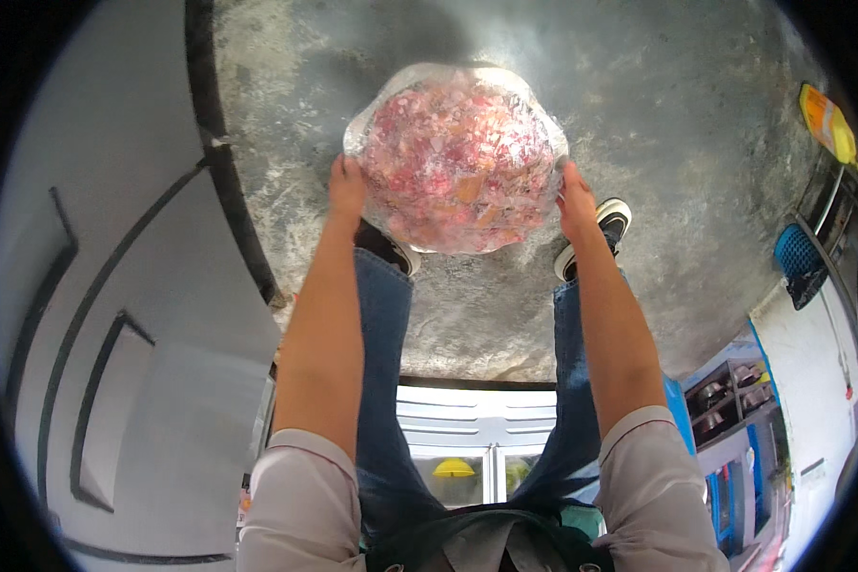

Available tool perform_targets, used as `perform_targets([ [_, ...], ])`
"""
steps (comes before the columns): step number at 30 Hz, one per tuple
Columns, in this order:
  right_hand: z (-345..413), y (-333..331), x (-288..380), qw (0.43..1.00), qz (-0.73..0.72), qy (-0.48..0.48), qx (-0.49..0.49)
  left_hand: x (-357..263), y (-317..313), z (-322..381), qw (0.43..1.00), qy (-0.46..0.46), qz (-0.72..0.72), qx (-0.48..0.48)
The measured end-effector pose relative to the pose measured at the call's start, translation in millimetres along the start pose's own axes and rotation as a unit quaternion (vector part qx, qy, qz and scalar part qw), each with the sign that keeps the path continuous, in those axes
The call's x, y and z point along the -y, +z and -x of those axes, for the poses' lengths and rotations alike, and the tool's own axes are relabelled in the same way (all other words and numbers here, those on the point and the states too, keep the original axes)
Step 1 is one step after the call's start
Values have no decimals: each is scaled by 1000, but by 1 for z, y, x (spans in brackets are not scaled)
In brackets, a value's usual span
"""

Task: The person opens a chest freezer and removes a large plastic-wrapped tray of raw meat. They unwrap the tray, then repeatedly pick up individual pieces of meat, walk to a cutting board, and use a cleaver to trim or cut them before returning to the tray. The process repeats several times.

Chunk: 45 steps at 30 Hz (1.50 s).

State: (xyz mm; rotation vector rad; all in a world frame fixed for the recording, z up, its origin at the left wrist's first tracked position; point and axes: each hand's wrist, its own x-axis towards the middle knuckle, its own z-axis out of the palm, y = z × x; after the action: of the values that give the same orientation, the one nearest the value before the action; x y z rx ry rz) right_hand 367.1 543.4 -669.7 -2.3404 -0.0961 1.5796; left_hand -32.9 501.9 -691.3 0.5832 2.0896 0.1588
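A wide, scalloped pale tray or shallow basin (465,161), filled with red, pink and brownish pieces under shiny clear plastic film, is in front of me over the floor. I cannot tell exactly what the pieces are. Its left rim is gripped by my left hand (347,187), and the right rim by my right hand (577,196). Both arms reach out straight, and part of the fingers is hidden at or behind the rim. The tray's near edge is between my two shoes, partly overlapping the left shoe (393,250).
Grey concrete floor (686,129) surrounds my feet. Along the left runs a white panelled wall or door (164,415) with dark trim. At right are a yellow-orange object (829,125), a blue perforated basket (799,250) and a shelf with metal pots (729,400). Behind my legs stands a window (450,486).
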Motion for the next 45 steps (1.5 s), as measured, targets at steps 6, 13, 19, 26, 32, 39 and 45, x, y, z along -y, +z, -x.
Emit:
perform_targets([
  [6,-17,26,-8,983,-180,23,-26,-2,-18,-20,992,42,-87,80],
  [13,2,0,-36,980,-183,60,-58,52,12,23,999,-4,-21,38],
  [19,94,-86,-60,980,-188,55,-26,63,-3,152,979,-171,32,105],
  [26,204,-148,-10,972,-138,116,-150,-10,-49,275,961,-233,123,80],
  [32,295,-179,116,983,-182,-6,-24,-117,-130,333,998,-29,54,8],
  [39,478,-246,333,894,192,-400,59,-296,-270,443,969,169,131,-126],
  [45,576,-290,455,831,101,-540,92,-404,-333,511,885,291,354,-84],
])
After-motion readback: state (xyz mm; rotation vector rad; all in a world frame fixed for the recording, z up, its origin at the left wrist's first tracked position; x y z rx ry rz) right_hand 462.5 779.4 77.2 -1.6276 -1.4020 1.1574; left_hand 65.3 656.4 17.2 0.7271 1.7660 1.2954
